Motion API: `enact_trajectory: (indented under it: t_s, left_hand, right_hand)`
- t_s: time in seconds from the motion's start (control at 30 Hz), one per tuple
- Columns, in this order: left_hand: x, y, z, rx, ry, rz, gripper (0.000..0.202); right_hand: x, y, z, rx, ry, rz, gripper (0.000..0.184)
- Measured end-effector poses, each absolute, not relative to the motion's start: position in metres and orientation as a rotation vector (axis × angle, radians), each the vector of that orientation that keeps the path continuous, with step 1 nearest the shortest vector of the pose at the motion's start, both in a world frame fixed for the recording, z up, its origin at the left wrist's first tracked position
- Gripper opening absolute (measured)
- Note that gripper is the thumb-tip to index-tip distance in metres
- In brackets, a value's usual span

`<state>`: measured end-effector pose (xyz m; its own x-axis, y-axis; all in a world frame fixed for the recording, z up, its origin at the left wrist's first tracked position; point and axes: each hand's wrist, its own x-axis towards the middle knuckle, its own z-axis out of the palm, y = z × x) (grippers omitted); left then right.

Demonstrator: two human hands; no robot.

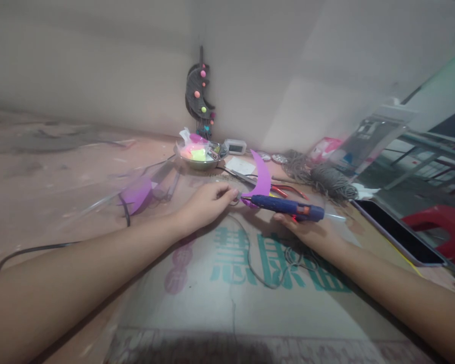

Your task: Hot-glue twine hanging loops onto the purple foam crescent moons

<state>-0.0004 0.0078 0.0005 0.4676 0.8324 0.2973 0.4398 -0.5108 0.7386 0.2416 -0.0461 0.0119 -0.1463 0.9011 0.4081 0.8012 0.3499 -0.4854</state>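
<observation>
My right hand (pixel 301 228) is wrapped round a blue glue gun (pixel 288 207) lying level, its nozzle pointing left at the lower tip of a purple crescent cutout (pixel 263 178). My left hand (pixel 208 202) rests on the table with its fingers pinched on a grey cord (pixel 250 263) right next to that tip. The cord loops back over a flattened cardboard sheet (pixel 197 288) with green print that lies under both forearms.
A metal bowl (pixel 200 161) of bright bits stands behind, with a dark crescent hanging (pixel 199 96) on the wall. A grey cord bundle (pixel 331 183), red-handled scissors (pixel 286 190), a second purple piece (pixel 136 194) and a dark phone (pixel 398 232) lie around. A red stool (pixel 445 222) is at right.
</observation>
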Motion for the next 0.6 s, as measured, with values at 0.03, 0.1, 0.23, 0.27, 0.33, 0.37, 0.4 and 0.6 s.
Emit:
enact_trajectory:
  t_s: [0.03, 0.1, 0.23, 0.27, 0.33, 0.37, 0.4, 0.6]
  left_hand:
    - [-0.0003, 0.0078, 0.0004, 2.14, 1.054, 0.88, 0.035]
    - [-0.0002, 0.008, -0.0001, 2.14, 1.058, 0.88, 0.035]
    - [-0.0002, 0.0084, -0.0009, 2.137, 1.044, 0.882, 0.035]
    - [-0.0002, 0.0084, -0.0009, 2.137, 1.044, 0.882, 0.035]
    - [-0.0003, 0.0081, -0.0004, 2.141, 1.053, 0.879, 0.035]
    - [-0.0002, 0.0078, 0.0, 2.145, 1.059, 0.876, 0.035]
    - [-0.0001, 0.0075, 0.0003, 2.153, 1.064, 0.87, 0.035]
    - [0.0007, 0.0067, 0.0015, 2.188, 1.067, 0.872, 0.032]
  right_hand:
    - [0.2409, -0.0463, 0.0121, -1.472, -1.969, 0.206, 0.03]
    - [0.2389, -0.0473, 0.0125, -1.455, -1.948, 0.226, 0.031]
    - [0.236, -0.05, 0.0133, -1.448, -1.912, 0.255, 0.03]
    - [0.2359, -0.0503, 0.0133, -1.452, -1.916, 0.252, 0.031]
    - [0.2365, -0.0503, 0.0129, -1.449, -1.932, 0.255, 0.032]
    - [0.2369, -0.0501, 0.0126, -1.444, -1.936, 0.263, 0.033]
    - [0.2372, -0.0499, 0.0123, -1.44, -1.939, 0.278, 0.033]
    - [0.2365, -0.0505, 0.013, -1.451, -1.918, 0.294, 0.031]
